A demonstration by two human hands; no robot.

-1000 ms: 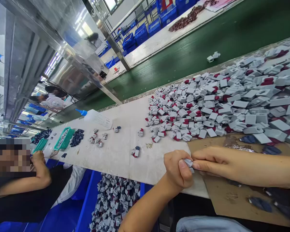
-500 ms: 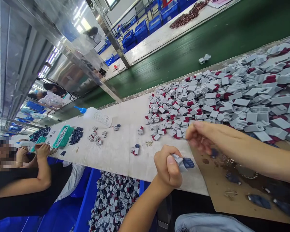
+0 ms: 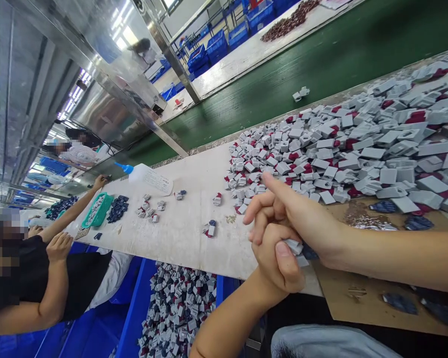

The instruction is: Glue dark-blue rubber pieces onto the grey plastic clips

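My left hand [image 3: 278, 261] is closed round a small grey plastic part [image 3: 294, 246] at the near edge of the white table [image 3: 186, 233]. My right hand [image 3: 294, 219] lies over the left fist, thumb side pressed on the part, index finger stretched out to the left. A dark blue piece shows just under the right palm. A large heap of grey and dark red parts [image 3: 343, 149] lies behind both hands. A brown cardboard sheet [image 3: 358, 298] with dark blue pieces [image 3: 395, 302] sits under my right forearm.
A blue bin [image 3: 134, 318] holding several finished grey parts [image 3: 179, 308] stands below the table edge. A person in black sits at the left, one arm reaching to a teal tray [image 3: 97, 210]. A white squeeze bottle [image 3: 149, 180] lies on the table. A green conveyor belt [image 3: 302, 64] runs behind.
My right hand came back from above the cardboard and now presses on the part in my left fist. The person at the left has reached an arm out over the table.
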